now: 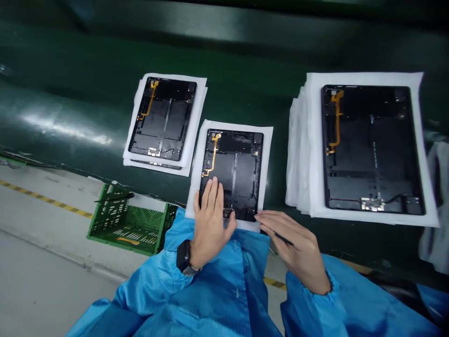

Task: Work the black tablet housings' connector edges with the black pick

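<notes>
A black tablet back housing [224, 182], with an orange flex cable [213, 157] along its left side, lies on a white foam sheet [266, 145] in front of me. My left hand [210, 224] rests on its lower left part, fingers stretched out. The thumb of that hand is beside a small circuit board [227, 211] at the lower edge. At the housing's lower right corner are the pinched fingertips of my right hand [294, 243]. A thin dark tool [285, 239] shows between its fingers; the tool's tip cannot be made out.
Similar housings on foam sheets lie at the left [163, 121] and on a taller stack at the right [373, 150]. They are on a green work surface [242, 89]. Below its front edge, a green plastic crate [122, 220] stands at the left.
</notes>
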A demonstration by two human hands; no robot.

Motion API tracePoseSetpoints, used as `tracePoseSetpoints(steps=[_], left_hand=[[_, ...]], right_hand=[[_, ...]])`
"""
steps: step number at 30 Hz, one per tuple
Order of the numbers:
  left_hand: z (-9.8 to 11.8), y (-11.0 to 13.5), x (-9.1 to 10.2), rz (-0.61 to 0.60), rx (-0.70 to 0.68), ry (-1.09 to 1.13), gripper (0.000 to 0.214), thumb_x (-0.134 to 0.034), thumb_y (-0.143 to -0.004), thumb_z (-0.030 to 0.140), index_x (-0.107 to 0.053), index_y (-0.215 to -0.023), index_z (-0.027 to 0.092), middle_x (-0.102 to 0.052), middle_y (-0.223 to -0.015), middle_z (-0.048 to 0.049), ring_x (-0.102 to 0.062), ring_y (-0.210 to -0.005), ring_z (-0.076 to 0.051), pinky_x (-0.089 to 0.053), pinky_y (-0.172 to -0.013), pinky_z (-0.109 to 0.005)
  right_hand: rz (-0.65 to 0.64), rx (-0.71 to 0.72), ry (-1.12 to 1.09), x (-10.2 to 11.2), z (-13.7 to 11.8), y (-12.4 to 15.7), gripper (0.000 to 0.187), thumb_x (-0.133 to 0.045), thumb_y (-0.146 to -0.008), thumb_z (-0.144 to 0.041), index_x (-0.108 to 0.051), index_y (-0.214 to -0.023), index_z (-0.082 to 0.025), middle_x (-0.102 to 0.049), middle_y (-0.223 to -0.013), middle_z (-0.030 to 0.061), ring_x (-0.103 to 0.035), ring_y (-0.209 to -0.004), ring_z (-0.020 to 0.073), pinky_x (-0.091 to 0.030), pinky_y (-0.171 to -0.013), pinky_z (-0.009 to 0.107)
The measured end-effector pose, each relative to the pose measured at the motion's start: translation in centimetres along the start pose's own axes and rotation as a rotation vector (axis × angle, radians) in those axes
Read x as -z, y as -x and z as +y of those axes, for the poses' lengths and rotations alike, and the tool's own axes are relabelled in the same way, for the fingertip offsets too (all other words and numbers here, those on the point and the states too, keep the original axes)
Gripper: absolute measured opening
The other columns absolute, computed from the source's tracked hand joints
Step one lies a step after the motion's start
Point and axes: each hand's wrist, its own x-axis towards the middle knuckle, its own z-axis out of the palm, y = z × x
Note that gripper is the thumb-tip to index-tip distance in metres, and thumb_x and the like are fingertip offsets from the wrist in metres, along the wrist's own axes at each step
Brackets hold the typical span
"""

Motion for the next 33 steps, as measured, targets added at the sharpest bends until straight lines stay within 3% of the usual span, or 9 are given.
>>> tracePoseSetpoints(steps=[10,33], left_hand=[[-0.01,-0.02,-0.09,0.002,-0.001,-0.004,0.076,-0.055,-0.095,0.025,-0.021,-0.161,0.011,-0.026,-0.169,-0.0199,-0.023,-0.159,-0.031,-0.016,-0.127,-0.055],[-0.03,-0.02,-0.1,0.009,-0.011,-0.014,0.076,-0.055,-0.095,0.025,-0.02,-0.161,0.012,-0.026,-0.169,-0.0201,-0.023,-0.159,-0.031,-0.015,-0.127,-0.055]], right_hand=[[-0.034,0.078,0.055,0.55,-0.09,-0.52,0.035,-0.068,-0.092,-0.01,-0.076,-0.122,-0.026,-0.08,-0.106,0.0085,-0.075,-0.105,0.0253,-0.067,-0.089,0.04],[-0.041,0.089,0.077,0.67,0.15,-0.45,0.035,-0.067,-0.093,-0.009,-0.074,-0.124,-0.024,-0.08,-0.109,0.0092,-0.075,-0.108,0.0254,-0.066,-0.092,0.041]])
